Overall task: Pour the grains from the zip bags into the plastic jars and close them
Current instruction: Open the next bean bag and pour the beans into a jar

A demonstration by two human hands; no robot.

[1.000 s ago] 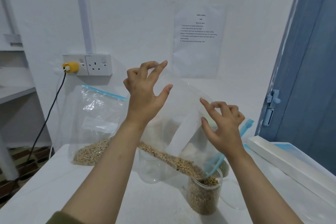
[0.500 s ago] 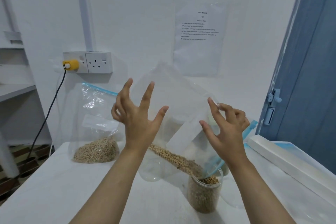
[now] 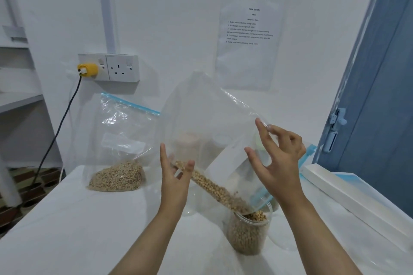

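Fingers (image 3: 260,128) of the right hand (image 3: 277,163) pinch the bag's (image 3: 207,123) upper edge; the left hand (image 3: 175,182), fingers straight and spread, props its underside. Bag slants down between them, mouth over the jar (image 3: 248,233), grains (image 3: 214,187) sliding in.

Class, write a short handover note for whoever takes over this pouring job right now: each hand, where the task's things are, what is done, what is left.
Left hand: fingers spread, supporting the tilted clear zip bag from below.
Right hand: fingers pinching the bag's upper edge.
The bag's blue-zip mouth sits at the rim of the clear plastic jar; round pale grains are sliding in.
Done: the jar is nearly full.
Left: empty the bag's remainder, close the jar, then handle the second zip bag of brownish grains standing by the wall. No lid is clearly visible.
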